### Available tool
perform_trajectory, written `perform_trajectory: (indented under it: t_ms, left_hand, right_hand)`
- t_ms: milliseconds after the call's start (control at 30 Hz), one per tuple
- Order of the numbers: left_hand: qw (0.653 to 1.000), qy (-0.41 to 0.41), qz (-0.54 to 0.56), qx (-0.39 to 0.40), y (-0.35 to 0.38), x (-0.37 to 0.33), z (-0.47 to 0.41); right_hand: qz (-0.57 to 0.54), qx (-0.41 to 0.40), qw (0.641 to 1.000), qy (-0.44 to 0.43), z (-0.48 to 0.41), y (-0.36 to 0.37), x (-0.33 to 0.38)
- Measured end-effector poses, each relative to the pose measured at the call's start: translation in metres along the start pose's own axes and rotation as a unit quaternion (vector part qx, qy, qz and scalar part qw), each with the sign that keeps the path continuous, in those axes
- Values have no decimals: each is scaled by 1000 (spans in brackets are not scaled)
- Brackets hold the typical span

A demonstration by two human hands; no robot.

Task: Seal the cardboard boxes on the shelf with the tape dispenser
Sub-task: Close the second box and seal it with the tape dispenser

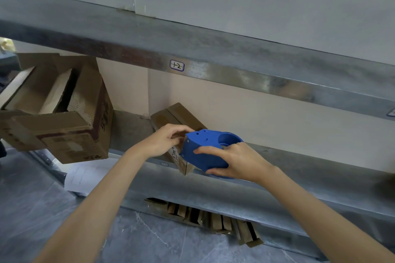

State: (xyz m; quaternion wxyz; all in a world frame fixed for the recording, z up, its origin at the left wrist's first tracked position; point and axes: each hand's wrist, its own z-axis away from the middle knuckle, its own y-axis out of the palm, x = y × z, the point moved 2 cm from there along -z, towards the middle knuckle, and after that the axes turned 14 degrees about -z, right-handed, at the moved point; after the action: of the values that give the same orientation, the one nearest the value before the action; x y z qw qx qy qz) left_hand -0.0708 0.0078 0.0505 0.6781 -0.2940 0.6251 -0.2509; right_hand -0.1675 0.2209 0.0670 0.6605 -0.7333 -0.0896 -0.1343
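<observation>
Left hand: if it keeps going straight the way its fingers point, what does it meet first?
The left hand points right, and its fingertips already seem to touch the nose of the blue tape dispenser held by the right hand. The small cardboard box lies just behind; depth is unclear.

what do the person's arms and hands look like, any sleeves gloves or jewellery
Both arms are bare for as far as the frame shows, with no sleeve edge visible. The left hand and right hand wear no gloves. No watch, bracelet or ring shows on either wrist or on the visible fingers. No markings can be seen.
</observation>
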Motion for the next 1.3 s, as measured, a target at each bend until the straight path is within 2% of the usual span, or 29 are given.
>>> perform_trajectory:
  t_ms: [333, 567, 800, 900, 1100, 1300]
  left_hand:
    - [998, -23, 59, -7, 4, -4, 1]
    - [983, -73, 164, 42, 17, -16, 3]
    - [979, -84, 182, 32, 19, -17, 4]
    - [981, -75, 179, -5, 17, -15, 7]
    - [983, -43, 158, -81, 28, -10, 14]
    - [954, -55, 268, -122, 49, -31, 14]
  right_hand:
    - [-41, -18, 999, 32, 12, -4, 0]
    - [-75, -16, 996, 47, 14, -5, 1]
    - [-107, -31, 992, 55, 17, -4, 3]
    - [-236, -82, 963, 99, 19, -7, 2]
    - [-457, -165, 861, 152, 22, -21, 3]
    - [-520, -176, 822, 152, 13, -19, 11]
